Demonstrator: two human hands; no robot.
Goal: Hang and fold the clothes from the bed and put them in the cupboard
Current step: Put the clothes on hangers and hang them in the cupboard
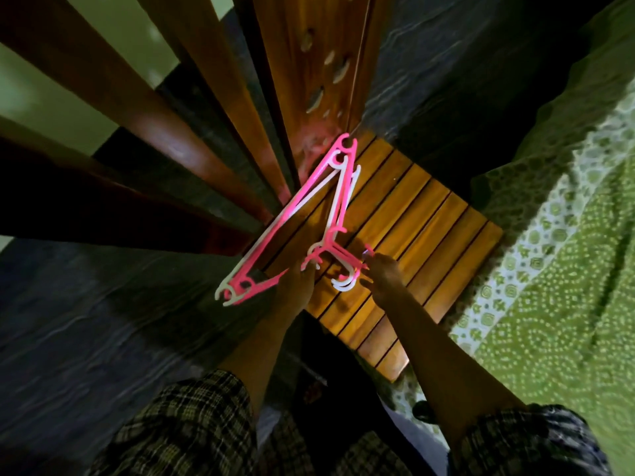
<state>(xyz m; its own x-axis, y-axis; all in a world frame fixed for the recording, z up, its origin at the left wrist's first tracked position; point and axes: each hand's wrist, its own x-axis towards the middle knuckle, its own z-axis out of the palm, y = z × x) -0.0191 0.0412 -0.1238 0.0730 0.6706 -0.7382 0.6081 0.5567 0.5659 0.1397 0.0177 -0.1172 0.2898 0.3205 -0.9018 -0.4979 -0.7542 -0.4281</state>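
Note:
A bunch of pink and white plastic hangers point(302, 207) is held above a slatted wooden stool point(422, 235) in the middle of the head view. My left hand point(295, 283) grips the bunch near its lower bar. My right hand point(381, 273) pinches the hooks of the hangers at the lower right of the bunch. The bed with a green patterned sheet point(549, 255) lies at the right. No clothes are visible in my hands.
The wooden cupboard door point(309, 80) with carved oval marks stands just behind the stool, with dark wooden panels point(113, 108) fanning out to the left. Dark stone floor point(86, 321) fills the lower left. Checked sleeves cover both my forearms.

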